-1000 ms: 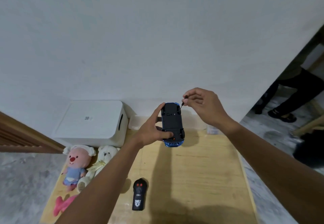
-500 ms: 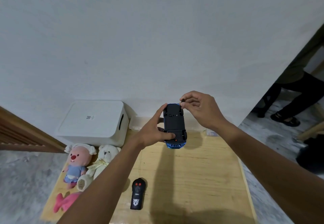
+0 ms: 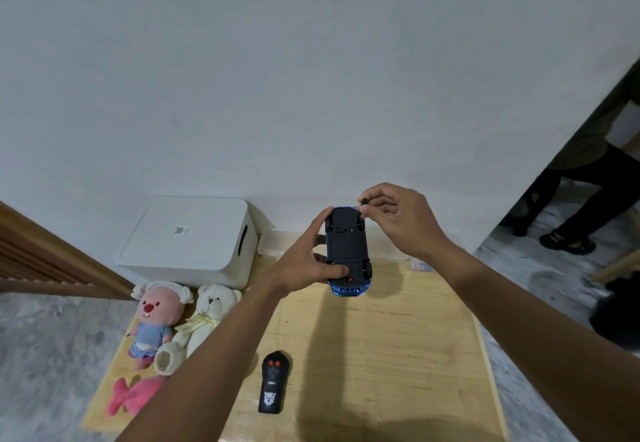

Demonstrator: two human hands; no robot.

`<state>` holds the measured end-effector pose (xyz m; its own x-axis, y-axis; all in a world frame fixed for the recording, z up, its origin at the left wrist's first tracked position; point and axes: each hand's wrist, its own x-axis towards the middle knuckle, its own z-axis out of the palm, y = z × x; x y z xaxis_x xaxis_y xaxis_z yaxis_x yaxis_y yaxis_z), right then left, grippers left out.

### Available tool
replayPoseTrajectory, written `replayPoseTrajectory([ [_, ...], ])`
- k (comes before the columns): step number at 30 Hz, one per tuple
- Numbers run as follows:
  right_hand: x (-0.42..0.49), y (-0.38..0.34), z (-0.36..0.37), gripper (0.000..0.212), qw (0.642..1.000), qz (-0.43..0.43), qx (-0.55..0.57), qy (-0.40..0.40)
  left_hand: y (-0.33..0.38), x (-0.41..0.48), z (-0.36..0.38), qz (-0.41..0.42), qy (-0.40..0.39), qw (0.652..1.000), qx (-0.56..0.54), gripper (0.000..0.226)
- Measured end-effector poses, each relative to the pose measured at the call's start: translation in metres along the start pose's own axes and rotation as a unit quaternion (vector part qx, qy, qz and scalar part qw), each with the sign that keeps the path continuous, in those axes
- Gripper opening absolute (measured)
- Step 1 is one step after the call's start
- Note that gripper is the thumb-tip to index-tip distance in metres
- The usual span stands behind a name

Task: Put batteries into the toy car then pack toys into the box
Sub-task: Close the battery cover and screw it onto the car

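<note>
Toy car (image 3: 346,247) sits belly-up, gripped by left hand (image 3: 304,267), long axis pointing away, right hand (image 3: 398,223) fingers (image 3: 375,196) pinching dark piece (image 3: 363,202) beside its far right corner.

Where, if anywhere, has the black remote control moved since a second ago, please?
No. The remote control lies on the same spot of the table, just as far right of the white teddy bear.

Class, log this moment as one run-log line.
left hand: holds toy car, underside up | right hand: pinches small dark item by car's far end | white box: lid on
</note>
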<state>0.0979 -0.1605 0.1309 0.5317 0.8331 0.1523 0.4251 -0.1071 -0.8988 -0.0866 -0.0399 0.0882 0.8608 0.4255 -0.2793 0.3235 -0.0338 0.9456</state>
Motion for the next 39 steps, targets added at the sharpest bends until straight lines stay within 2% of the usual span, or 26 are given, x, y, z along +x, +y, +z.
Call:
replayPoseTrajectory([
  [7, 0.001, 0.000, 0.000, 0.009, 1.000, -0.012, -0.009, 0.001, 0.000, -0.001, 0.001, 0.006, 0.005, 1.000, 0.002, 0.106],
  [14, -0.001, 0.000, 0.004, 0.015, 0.996, -0.070, -0.046, 0.005, 0.002, -0.003, 0.003, 0.012, 0.005, 1.000, 0.002, 0.106],
  [20, -0.003, 0.002, 0.009, 0.011, 0.996, -0.074, -0.034, 0.021, 0.002, -0.004, 0.003, 0.016, 0.007, 1.000, -0.001, 0.106],
  [26, 0.002, -0.001, 0.012, 0.003, 0.998, -0.039, -0.018, 0.037, 0.004, -0.005, 0.003, 0.019, 0.008, 1.000, -0.011, 0.102],
  [39, 0.001, -0.007, 0.014, 0.012, 0.997, -0.055, -0.007, 0.047, 0.003, -0.002, 0.006, 0.022, 0.001, 1.000, -0.005, 0.101],
])
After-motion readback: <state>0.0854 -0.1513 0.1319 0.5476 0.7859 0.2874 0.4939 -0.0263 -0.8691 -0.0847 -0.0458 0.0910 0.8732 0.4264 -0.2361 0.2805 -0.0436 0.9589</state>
